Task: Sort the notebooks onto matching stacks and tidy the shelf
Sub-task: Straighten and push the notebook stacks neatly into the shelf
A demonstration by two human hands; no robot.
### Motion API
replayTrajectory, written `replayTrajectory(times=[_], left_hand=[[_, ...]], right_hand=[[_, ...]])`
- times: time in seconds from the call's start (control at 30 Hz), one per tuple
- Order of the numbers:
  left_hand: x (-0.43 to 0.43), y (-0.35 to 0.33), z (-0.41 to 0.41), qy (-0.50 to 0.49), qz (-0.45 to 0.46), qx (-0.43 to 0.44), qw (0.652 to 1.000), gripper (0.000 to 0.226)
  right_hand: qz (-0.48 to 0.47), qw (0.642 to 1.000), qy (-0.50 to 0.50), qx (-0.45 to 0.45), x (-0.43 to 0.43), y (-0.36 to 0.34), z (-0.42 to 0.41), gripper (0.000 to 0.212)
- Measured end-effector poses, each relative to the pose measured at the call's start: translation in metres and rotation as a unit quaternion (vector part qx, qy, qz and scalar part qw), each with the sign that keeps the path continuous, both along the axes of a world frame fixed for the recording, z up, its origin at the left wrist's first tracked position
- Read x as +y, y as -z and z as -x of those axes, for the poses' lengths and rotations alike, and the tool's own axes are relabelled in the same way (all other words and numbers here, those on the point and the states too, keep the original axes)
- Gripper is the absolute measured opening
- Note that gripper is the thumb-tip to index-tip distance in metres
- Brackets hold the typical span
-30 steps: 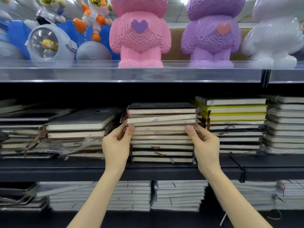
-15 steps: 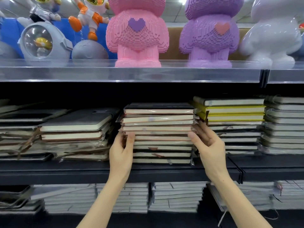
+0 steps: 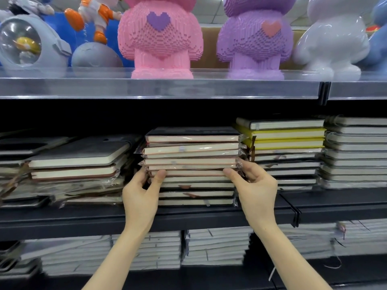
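Gripping middle stack [image 3: 191,155] sides: left hand [image 3: 142,195], right hand [image 3: 256,190]; notebooks flat, page edges seemingly facing out, long axis left-right

Hands: two, left hand [image 3: 140,197], right hand [image 3: 256,191]
Brick-built figures: two, pink figure [image 3: 160,36], purple figure [image 3: 254,36]
Yellow notebooks [image 3: 287,138]: two
Glossy white figure [image 3: 333,38]: one
Shelves seen: three

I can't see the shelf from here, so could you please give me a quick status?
Left hand and right hand clamp the middle notebook stack mid-height. Stack on the shelf. Neighbouring stacks close both sides.
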State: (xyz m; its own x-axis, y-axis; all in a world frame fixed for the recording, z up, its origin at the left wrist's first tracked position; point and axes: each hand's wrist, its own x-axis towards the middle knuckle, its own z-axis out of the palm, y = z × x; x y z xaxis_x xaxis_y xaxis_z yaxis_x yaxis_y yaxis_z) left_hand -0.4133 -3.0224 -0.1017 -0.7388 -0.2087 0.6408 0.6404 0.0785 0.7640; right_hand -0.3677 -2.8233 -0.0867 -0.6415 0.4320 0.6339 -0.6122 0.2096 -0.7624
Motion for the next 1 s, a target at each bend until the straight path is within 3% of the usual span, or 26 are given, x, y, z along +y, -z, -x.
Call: replayTrajectory(times=[0.17,0.33,0.4,0.53,0.67,0.83,1.0], left_hand=[[-0.001,-0.002,0.000,0.016,-0.005,-0.005,1.000,0.010],[-0.003,-0.005,0.000,0.052,-0.005,-0.019,0.998,0.018],[-0.005,-0.005,-0.001,0.060,-0.012,-0.020,0.998,0.026],[-0.004,-0.018,-0.002,0.065,-0.074,-0.016,0.995,0.076],[0.001,-0.043,0.000,0.068,-0.117,0.002,0.991,0.081],[0.007,-0.045,0.003,0.035,-0.118,0.005,0.992,0.054],[0.005,-0.046,0.004,0.036,-0.136,0.003,0.990,0.061]], right_hand=[[-0.021,0.999,0.020,0.024,0.001,0.003,0.000,0.024],[-0.047,0.999,0.011,0.019,0.002,0.001,-0.005,0.023],[-0.048,0.999,0.000,0.008,0.005,0.000,-0.007,0.034],[-0.062,0.998,-0.027,-0.018,0.007,-0.009,-0.003,0.066],[-0.107,0.993,-0.038,-0.039,0.005,-0.026,0.010,0.084],[-0.078,0.996,-0.044,-0.005,-0.006,-0.033,0.016,0.055],[-0.068,0.997,-0.032,0.026,-0.005,-0.031,0.022,0.048]])
